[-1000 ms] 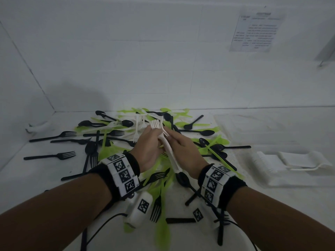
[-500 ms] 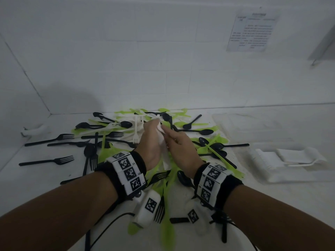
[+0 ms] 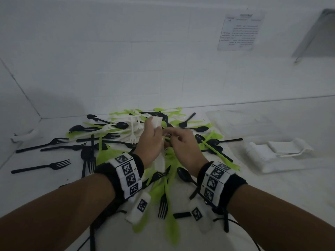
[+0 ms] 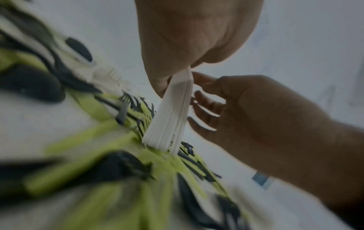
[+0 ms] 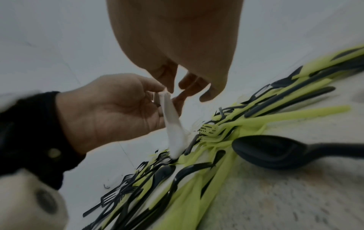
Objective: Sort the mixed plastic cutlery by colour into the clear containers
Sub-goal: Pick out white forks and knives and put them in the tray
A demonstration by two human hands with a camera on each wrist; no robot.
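My left hand (image 3: 150,142) grips a tight bundle of white forks (image 3: 160,163), held nearly upright over the pile. In the left wrist view the bundle (image 4: 171,112) hangs from the left hand (image 4: 177,73) with its lower end on green cutlery. My right hand (image 3: 179,140) is close beside it, with fingers (image 4: 204,109) spread loosely against the bundle's side and holding nothing. The right wrist view shows the left hand (image 5: 118,105) around the bundle (image 5: 173,124). Mixed green, black and white cutlery (image 3: 126,131) lies scattered beneath both hands.
A clear container (image 3: 272,165) at the right holds stacked white cutlery (image 3: 282,149). Another clear container (image 3: 244,124) sits behind it. Black forks (image 3: 43,166) lie spread to the left, and a black spoon (image 5: 275,151) is near my right wrist. White walls close the back and left.
The right hand has loosened off the white bundle, which both hands held before. The bundle has swung from a slant to nearly upright in the left hand.
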